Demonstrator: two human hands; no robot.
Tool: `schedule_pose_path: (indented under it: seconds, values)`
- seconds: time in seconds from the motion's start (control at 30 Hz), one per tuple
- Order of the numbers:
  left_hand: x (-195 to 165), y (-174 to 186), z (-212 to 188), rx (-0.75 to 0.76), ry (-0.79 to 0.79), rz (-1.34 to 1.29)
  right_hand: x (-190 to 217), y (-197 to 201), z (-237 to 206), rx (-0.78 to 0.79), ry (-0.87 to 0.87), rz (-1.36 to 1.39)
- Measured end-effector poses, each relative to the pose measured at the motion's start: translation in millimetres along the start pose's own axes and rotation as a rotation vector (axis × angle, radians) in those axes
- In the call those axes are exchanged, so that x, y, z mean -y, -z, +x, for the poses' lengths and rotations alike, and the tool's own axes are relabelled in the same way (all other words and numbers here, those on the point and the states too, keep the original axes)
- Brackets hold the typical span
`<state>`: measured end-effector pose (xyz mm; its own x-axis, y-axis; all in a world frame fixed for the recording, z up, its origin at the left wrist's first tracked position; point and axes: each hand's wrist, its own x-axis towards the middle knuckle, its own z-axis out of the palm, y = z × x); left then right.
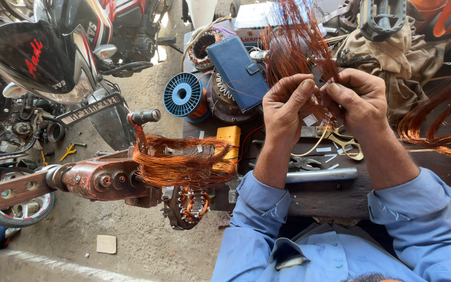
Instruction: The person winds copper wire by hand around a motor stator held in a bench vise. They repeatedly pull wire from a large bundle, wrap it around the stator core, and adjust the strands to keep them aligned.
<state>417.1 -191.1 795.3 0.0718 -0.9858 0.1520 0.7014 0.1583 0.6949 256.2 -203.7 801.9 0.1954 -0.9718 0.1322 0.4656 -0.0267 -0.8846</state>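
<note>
Many thin, glossy copper wire strands point(296, 47), pinched between left hand point(284, 107) and right hand point(358, 99).

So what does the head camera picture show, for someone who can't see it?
Two bare hands, left hand and right hand, pinch a bundle of thin copper wire strands above a cluttered dark workbench. Nearby sit a blue plastic wire spool and yellow-handled scissors.

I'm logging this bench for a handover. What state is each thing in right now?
Left hand: closed, pinching copper strands.
Right hand: closed, pinching the same strands.
Copper strands: loose, fanned upward from the fingers.
Blue wallet case: shut, clasp fastened.
Blue spool: lying on its side, partly wound.
Scissors: lying on the bench.
Copper coil: bundled on the winder.
</note>
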Motion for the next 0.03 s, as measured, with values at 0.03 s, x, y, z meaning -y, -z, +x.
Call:
schedule_pose_path:
  seconds: [0.03]
  values:
    - [0.9,1.7,0.2,0.015,-0.012,-0.005,0.1,-0.3,0.0,0.003,0.005,-0.001]
